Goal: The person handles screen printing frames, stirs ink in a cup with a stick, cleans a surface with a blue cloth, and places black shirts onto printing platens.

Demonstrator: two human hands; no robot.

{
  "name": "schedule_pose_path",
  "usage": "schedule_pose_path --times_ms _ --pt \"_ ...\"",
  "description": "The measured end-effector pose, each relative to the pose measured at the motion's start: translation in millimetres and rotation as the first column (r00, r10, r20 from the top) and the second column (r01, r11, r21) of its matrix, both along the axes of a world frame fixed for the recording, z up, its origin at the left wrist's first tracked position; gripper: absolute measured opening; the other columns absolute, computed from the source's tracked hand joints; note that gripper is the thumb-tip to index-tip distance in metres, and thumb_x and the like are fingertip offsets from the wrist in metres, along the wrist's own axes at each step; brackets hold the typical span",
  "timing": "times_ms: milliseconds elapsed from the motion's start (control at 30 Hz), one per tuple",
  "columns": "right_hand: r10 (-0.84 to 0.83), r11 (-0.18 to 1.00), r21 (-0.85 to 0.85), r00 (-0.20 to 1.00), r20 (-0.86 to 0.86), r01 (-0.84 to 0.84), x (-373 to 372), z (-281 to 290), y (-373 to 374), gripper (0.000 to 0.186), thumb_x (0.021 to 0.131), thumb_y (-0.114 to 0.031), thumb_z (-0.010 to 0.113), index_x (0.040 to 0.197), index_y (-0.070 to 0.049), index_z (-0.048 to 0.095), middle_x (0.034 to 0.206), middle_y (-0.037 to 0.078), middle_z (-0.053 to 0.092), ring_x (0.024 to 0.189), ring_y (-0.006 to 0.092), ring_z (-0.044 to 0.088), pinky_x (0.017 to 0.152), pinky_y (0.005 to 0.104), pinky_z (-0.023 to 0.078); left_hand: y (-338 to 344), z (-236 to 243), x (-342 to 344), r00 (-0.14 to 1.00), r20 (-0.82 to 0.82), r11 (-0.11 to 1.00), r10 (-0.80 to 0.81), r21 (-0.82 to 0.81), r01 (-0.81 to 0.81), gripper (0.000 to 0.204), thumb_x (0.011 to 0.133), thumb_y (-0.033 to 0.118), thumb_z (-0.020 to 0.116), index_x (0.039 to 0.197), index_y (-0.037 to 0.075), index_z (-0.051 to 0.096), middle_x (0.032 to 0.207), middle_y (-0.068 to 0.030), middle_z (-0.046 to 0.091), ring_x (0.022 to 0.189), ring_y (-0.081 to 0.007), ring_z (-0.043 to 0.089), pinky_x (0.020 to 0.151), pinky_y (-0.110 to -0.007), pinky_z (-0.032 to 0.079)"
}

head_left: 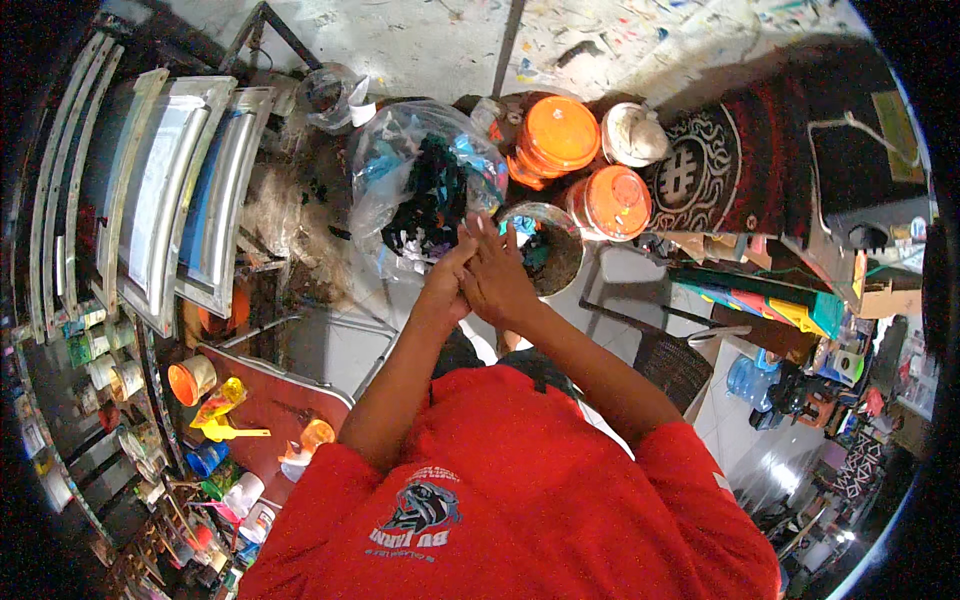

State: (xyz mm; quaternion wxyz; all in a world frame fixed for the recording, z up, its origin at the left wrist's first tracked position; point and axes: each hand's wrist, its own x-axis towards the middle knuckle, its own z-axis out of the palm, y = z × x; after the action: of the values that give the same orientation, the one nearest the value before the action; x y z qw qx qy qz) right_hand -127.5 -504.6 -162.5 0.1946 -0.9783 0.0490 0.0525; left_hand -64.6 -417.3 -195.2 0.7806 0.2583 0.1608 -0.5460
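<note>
My left hand (449, 275) and my right hand (497, 272) are pressed together palm to palm in front of my chest, fingers pointing away from me. I cannot see anything between them. My red shirt (500, 500) fills the lower middle. Just beyond the fingertips stand an open paint bucket (553, 245) with dark contents and a clear plastic bag (425, 180) stuffed with dark and blue scraps.
Two tubs with orange lids (558, 135) (615, 200) and a white-topped one (635, 133) stand behind the bucket. Framed screens (165, 190) lean at the left. A red table (270, 420) at lower left carries small paint pots and cups. A patterned rug (720, 165) lies at the right.
</note>
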Motion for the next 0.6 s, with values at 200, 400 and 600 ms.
schedule_pose_path --times_ms 200,400,600 --pt "-0.222 0.954 0.217 0.974 0.047 0.207 40.4 -0.3 33.9 0.061 0.092 -0.033 0.033 0.133 0.01 0.025 0.142 0.029 0.016 0.135 0.041 0.01 0.108 0.051 0.007 -28.6 -35.2 85.7 0.996 -0.008 0.962 -0.084 0.258 0.083 0.034 0.095 0.033 0.041 0.103 0.004 0.056 0.1 -0.0127 0.061 0.102 -0.0267 0.058 0.09 -0.036 0.047" --pt "-0.549 0.747 0.44 0.835 -0.015 0.499 86.6 1.3 30.1 0.059 0.089 -0.017 0.04 0.141 -0.002 0.016 0.146 0.022 0.012 0.135 0.0421 0.007 0.105 0.0565 0.011 -25.0 -1.8 83.9 0.997 0.046 0.992 0.067 -0.108 -0.062 0.059 0.096 0.044 0.022 0.139 0.004 0.023 0.143 -0.0108 0.027 0.132 -0.0242 0.026 0.108 -0.041 0.02" --pt "-0.487 0.873 0.05 0.873 0.038 0.485 89.8 -65.1 -18.3 0.064 0.089 -0.026 0.044 0.141 -0.003 0.015 0.146 0.025 0.008 0.134 0.0423 0.013 0.104 0.0527 0.022 -29.7 -0.4 69.8 0.99 0.142 0.987 0.024 -0.158 -0.002 0.052 0.096 0.036 0.033 0.137 0.005 0.03 0.138 -0.0099 0.038 0.125 -0.0242 0.038 0.103 -0.038 0.03"
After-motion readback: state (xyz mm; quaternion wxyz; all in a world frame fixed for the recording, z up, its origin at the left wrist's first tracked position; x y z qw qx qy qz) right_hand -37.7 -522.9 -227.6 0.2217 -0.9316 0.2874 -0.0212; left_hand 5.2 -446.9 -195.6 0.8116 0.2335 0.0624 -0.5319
